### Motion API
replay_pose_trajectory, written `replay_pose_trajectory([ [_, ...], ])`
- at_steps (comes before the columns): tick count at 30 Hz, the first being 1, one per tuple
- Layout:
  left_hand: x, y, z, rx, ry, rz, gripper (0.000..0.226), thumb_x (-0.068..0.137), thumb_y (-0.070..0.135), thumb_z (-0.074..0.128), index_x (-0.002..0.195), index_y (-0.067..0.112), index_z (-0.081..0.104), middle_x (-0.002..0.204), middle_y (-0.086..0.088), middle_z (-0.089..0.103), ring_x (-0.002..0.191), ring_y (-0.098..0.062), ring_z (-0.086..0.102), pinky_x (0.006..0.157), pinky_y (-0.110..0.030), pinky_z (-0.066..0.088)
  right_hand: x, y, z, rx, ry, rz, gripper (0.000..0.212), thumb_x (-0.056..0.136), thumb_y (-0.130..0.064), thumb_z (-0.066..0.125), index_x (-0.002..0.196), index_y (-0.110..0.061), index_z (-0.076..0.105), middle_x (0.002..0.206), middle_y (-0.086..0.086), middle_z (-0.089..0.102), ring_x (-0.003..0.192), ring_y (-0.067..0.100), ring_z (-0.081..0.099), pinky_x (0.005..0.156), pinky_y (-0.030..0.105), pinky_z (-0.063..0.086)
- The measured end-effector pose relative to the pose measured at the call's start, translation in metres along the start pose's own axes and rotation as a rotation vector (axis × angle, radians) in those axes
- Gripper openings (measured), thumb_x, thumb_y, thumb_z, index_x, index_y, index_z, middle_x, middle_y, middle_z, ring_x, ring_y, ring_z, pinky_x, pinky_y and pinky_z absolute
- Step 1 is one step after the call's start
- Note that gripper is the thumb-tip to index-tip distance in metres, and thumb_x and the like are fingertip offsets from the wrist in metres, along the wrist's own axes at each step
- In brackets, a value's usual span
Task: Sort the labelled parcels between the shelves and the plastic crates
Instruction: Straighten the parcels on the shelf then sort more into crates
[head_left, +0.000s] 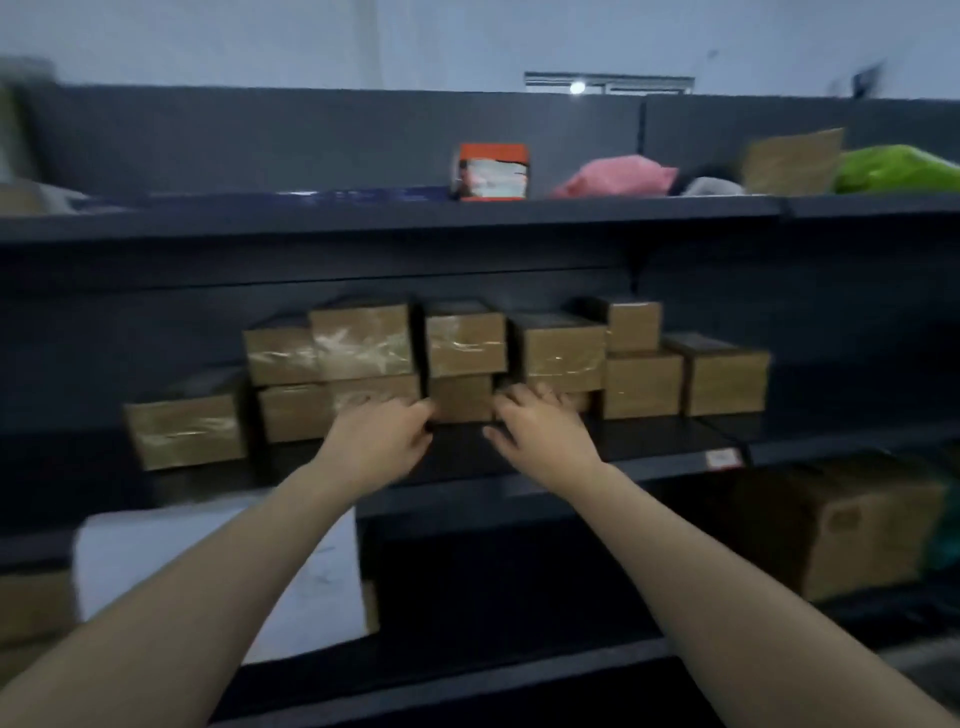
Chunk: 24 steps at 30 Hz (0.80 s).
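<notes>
1. Two things are hard to read in the head view. Motion blur smears every parcel's face, so no label is legible. The left hand (379, 436) curls its fingers at the left edge of a small brown parcel (460, 397), but I cannot tell whether they clasp it.
2. The right hand (540, 431) spreads its fingers fairly wide against the box fronts just right of that parcel.
3. On the top shelf (363, 213) are an orange-and-white box (493, 171), a pink bag (613, 176) and a green bag (898, 169).
4. Below are a white parcel (218, 571) and a large carton (857, 530).
5. The small brown parcel sits in the bottom row on the middle shelf (649, 467), under taped brown boxes (363, 340).
</notes>
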<state>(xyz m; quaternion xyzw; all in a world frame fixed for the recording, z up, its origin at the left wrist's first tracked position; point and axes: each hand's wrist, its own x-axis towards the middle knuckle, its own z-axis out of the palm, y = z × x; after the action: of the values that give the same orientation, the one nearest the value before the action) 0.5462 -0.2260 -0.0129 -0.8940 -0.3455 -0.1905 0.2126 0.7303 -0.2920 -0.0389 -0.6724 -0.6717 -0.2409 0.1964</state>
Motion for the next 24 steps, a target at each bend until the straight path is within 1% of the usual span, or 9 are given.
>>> replay_pose_trajectory([
  [2,-0.011,-0.045,-0.001,0.02,0.016,-0.043,0.031,0.094,0.032,0.042,0.123,0.024,0.048,0.119,-0.001,0.059,0.112,-0.025,0.053,0.082,-0.034,0.04,0.03,-0.039,0.013,0.052,-0.003,-0.032,0.038,0.098,-0.038,0.043,0.128,-0.016,0.053,0.131,0.007,0.052,0.123,0.031,0.042,0.095,0.042,0.039],
  [4,-0.021,-0.086,-0.001,0.034,0.027,-0.077,0.031,0.093,0.033,0.042,0.123,0.025,0.049,0.12,-0.001,0.057,0.113,-0.024,0.05,0.086,-0.034,0.039,0.056,-0.073,0.024,0.066,-0.027,-0.07,0.04,0.098,-0.038,0.041,0.132,-0.019,0.05,0.136,0.005,0.048,0.127,0.028,0.038,0.099,0.041,0.037],
  [7,-0.034,-0.14,0.002,0.036,0.011,-0.121,0.032,0.094,0.031,0.042,0.123,0.022,0.05,0.12,-0.002,0.057,0.11,-0.025,0.051,0.086,-0.033,0.039,0.09,-0.112,0.038,0.077,-0.036,-0.139,0.038,0.098,-0.036,0.042,0.131,-0.019,0.05,0.133,0.004,0.05,0.125,0.026,0.039,0.098,0.039,0.036],
  [9,-0.043,-0.173,0.006,0.039,-0.003,-0.169,0.03,0.094,0.031,0.042,0.121,0.023,0.05,0.123,-0.001,0.056,0.111,-0.023,0.05,0.087,-0.032,0.039,0.113,-0.136,0.045,0.121,-0.029,-0.173,0.039,0.098,-0.035,0.043,0.132,-0.019,0.05,0.131,0.005,0.051,0.124,0.027,0.04,0.096,0.038,0.037],
  [12,-0.059,-0.216,0.014,0.013,-0.057,-0.267,0.035,0.095,0.034,0.041,0.129,0.026,0.045,0.131,-0.001,0.052,0.118,-0.023,0.047,0.089,-0.033,0.038,0.14,-0.17,0.058,0.206,-0.047,-0.22,0.042,0.098,-0.033,0.044,0.138,-0.02,0.046,0.135,0.005,0.049,0.126,0.026,0.039,0.097,0.037,0.038],
  [14,-0.069,-0.242,0.022,0.017,-0.059,-0.325,0.04,0.095,0.034,0.043,0.134,0.028,0.042,0.135,0.001,0.05,0.121,-0.022,0.045,0.091,-0.032,0.037,0.158,-0.189,0.069,0.221,-0.062,-0.242,0.044,0.098,-0.033,0.045,0.14,-0.018,0.044,0.135,0.006,0.048,0.125,0.025,0.041,0.097,0.036,0.038],
  [17,-0.076,-0.276,0.038,0.033,-0.031,-0.427,0.042,0.093,0.035,0.046,0.135,0.03,0.043,0.133,0.002,0.051,0.119,-0.021,0.045,0.089,-0.032,0.035,0.187,-0.211,0.087,0.234,-0.072,-0.229,0.051,0.097,-0.034,0.047,0.143,-0.016,0.039,0.142,0.008,0.042,0.126,0.028,0.043,0.098,0.033,0.039],
  [19,-0.073,-0.292,0.047,0.016,-0.046,-0.483,0.043,0.092,0.037,0.047,0.135,0.032,0.043,0.133,0.002,0.05,0.121,-0.021,0.043,0.089,-0.032,0.035,0.206,-0.219,0.098,0.24,-0.07,-0.201,0.055,0.096,-0.035,0.048,0.145,-0.014,0.035,0.145,0.01,0.037,0.129,0.029,0.041,0.102,0.034,0.038],
  [24,-0.047,-0.315,0.072,0.008,-0.107,-0.509,0.049,0.091,0.04,0.048,0.138,0.032,0.038,0.14,0.003,0.043,0.127,-0.022,0.038,0.096,-0.034,0.034,0.253,-0.228,0.12,0.203,0.026,-0.171,0.059,0.095,-0.036,0.048,0.147,-0.014,0.031,0.146,0.013,0.033,0.133,0.031,0.034,0.106,0.038,0.034],
])
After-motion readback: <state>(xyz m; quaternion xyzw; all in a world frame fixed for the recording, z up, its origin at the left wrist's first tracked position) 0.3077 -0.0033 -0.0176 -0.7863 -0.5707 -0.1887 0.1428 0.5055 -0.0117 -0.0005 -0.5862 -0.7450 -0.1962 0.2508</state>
